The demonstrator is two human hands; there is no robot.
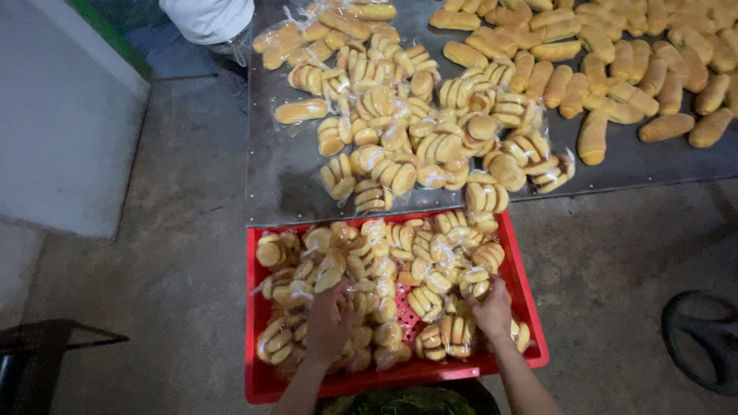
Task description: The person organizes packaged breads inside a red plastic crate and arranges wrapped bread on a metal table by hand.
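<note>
A red plastic crate [530,303] sits on the floor below me, filled with clear bags of small golden bread rolls [427,265]. My left hand [329,323] lies palm-down on the bags at the crate's left front, fingers curled around one bag. At the crate's right front, my right hand [492,311] grips another bag of rolls. Whether either bag is lifted I cannot tell.
A low metal table [280,177] behind the crate carries a heap of bagged rolls [407,115] and several loose long rolls [615,69] at the right. A white sack [207,17] stands at top left, a grey wall [61,115] left, a dark round object [703,338] right.
</note>
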